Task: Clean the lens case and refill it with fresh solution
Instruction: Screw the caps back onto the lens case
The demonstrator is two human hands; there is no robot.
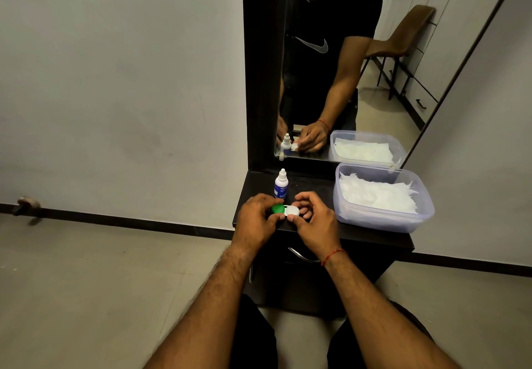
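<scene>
Hands meet over the near edge of the dark dresser top (312,188): the left hand (256,220) grips the lens case (288,211) by its green cap (277,209), and the right hand (315,220) pinches the white cap (294,211). The case sits level, long axis left to right, caps up. Unscrewing likely goes best with one end steadied and the case kept flat. Solution bottle (281,186) stands just beyond; tissue tub (383,220) at right.

Domestic room, dressing corner. Evidence: dark dressing desk (313,187) with drawer handle (302,256); tall mirror (345,66) fixed above it; brown chair (403,34) and white cupboard drawers (417,95) reflected in the mirror; painted wall (115,80), dark skirting (129,220), tiled floor (86,282); plastic tub (374,220) of tissues on the desk.
</scene>
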